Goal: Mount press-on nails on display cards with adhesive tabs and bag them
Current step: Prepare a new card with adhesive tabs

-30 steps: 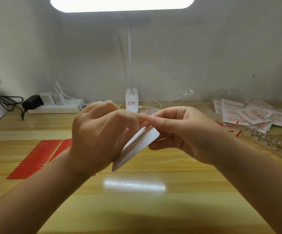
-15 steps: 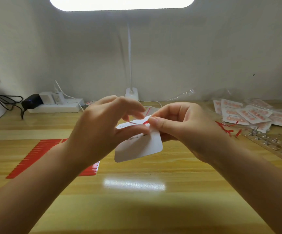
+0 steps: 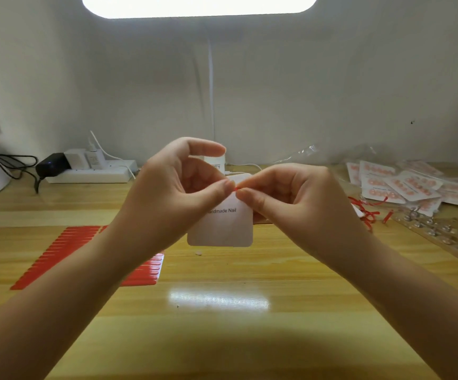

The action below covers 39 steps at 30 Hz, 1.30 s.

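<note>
A white display card [image 3: 222,229] printed "Handmade Nail" hangs upright above the desk's middle, its face toward me. My left hand [image 3: 178,193] grips the card's upper left with thumb and fingers. My right hand [image 3: 285,196] pinches a small red adhesive-tab strip [image 3: 236,188] at the card's top, fingertip to fingertip with the left thumb. The card's upper part is hidden behind both hands. A red sheet of adhesive tabs [image 3: 57,253] lies flat on the desk at the left, partly under my left forearm.
Bagged finished cards [image 3: 403,185] pile at the right rear, with peeled red liners [image 3: 367,212] beside them. A wooden board of nails on stands [image 3: 442,237] lies at the right. A power strip with chargers [image 3: 90,171] and lamp base [image 3: 217,163] sit by the wall.
The card has turned from edge-on and tilted to upright and facing me. Both hands rose slightly, and the fingertips now meet on the red strip at the card's top.
</note>
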{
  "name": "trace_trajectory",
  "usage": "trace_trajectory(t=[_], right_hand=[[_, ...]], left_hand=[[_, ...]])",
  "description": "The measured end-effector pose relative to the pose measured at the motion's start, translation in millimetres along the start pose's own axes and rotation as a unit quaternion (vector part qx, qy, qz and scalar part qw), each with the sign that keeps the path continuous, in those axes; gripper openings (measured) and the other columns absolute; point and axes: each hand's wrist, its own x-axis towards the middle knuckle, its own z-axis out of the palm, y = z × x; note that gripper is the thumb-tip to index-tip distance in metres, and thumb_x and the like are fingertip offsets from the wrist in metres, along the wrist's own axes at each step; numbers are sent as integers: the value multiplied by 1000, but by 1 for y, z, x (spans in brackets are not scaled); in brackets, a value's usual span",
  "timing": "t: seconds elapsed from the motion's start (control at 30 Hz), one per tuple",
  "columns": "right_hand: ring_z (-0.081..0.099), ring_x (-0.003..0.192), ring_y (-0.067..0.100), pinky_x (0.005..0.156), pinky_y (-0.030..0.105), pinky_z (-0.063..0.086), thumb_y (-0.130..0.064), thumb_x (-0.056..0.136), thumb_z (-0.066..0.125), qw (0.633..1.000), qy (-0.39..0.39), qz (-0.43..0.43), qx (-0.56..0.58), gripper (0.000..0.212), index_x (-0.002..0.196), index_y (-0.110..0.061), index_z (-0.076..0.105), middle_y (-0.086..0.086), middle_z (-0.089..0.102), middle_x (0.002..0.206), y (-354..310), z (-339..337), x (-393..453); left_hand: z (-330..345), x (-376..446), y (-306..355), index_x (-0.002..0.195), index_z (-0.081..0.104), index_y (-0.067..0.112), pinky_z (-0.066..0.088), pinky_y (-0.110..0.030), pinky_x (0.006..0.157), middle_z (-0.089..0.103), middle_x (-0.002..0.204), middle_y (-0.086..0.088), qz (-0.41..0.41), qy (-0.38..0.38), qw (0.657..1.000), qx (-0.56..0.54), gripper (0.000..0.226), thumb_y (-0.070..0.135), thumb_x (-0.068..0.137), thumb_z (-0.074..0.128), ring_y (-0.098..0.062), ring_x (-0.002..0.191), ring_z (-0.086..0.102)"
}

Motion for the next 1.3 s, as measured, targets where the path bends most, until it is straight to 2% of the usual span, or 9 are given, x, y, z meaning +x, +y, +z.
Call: trace_trajectory(t=[0.1, 0.23, 0.4, 0.57, 0.7, 0.87, 1.03, 1.17, 1.3], right_hand=[[73, 71, 18, 68, 33, 61, -2, 84, 71, 1000, -8, 7, 25, 21, 102, -13, 69, 7, 75, 77, 0, 4, -2], [73, 72, 17, 70, 31, 60, -4, 83, 72, 998, -4, 38, 44, 45, 120, -19, 52, 6, 75, 78, 4, 7, -2], [73, 78, 21, 64, 27, 59, -1, 87, 63, 975, 12, 121, 185, 17, 103, -4, 64, 10, 75, 86, 2, 2, 5], [72, 76, 20, 65, 29, 60, -3, 90, 55, 927, -17, 204, 313, 22, 109, -2, 66, 10, 75, 87, 6, 0, 8], [72, 77, 21, 66, 29, 59, -4, 90, 55, 911, -25, 219, 349, 23, 109, -2, 67, 12, 74, 89, 10, 3, 8], [72, 76, 22, 64, 28, 59, -7, 79, 64, 925, -6, 188, 330, 23, 101, -4, 68, 12, 75, 85, 9, 7, 6], [73, 75, 24, 61, 27, 58, -13, 69, 67, 932, 10, 173, 318, 36, 101, 3, 64, 15, 74, 83, 7, 8, 5], [72, 74, 22, 63, 29, 59, -12, 73, 62, 900, -3, 208, 382, 36, 105, 5, 64, 16, 73, 84, 5, 7, 7], [71, 70, 20, 59, 27, 59, -9, 71, 62, 867, -1, 243, 434, 38, 106, 5, 63, 14, 72, 82, 3, 8, 8]], left_hand=[[-1, 1, 0, 108, 59, 25, 52, -16, 64, 73, 78, 3, -22, 21, 999, -19, 42, 34, 69, 72, -8, 72, 69], [-5, 4, 0, 107, 59, 23, 54, -21, 65, 71, 75, 4, -49, 52, 996, -54, 44, 33, 66, 72, -12, 69, 67], [-9, 8, 4, 102, 58, 21, 55, -21, 64, 72, 71, 6, -77, 87, 988, -102, 43, 29, 62, 73, -14, 73, 70], [-8, 8, 6, 100, 59, 19, 53, -20, 58, 68, 80, -2, -107, 109, 979, -133, 51, 30, 52, 75, -9, 64, 67], [-8, 7, 6, 98, 58, 22, 54, -22, 59, 71, 70, 5, -94, 100, 989, -62, 48, 35, 55, 74, -10, 64, 67], [-6, 2, 8, 96, 54, 27, 57, -25, 60, 73, 75, 5, -69, 91, 993, 37, 44, 42, 59, 71, -12, 65, 70], [-5, 1, 8, 94, 51, 27, 53, -16, 57, 73, 75, 8, -40, 91, 992, 77, 30, 27, 77, 75, -11, 63, 70], [-6, 4, 10, 95, 53, 22, 55, -27, 61, 71, 68, 6, -79, 105, 991, -27, 32, 25, 72, 76, -10, 61, 67], [-9, 8, 12, 94, 54, 18, 53, -21, 56, 68, 62, 6, -106, 123, 979, -120, 49, 29, 51, 76, -10, 59, 65]])
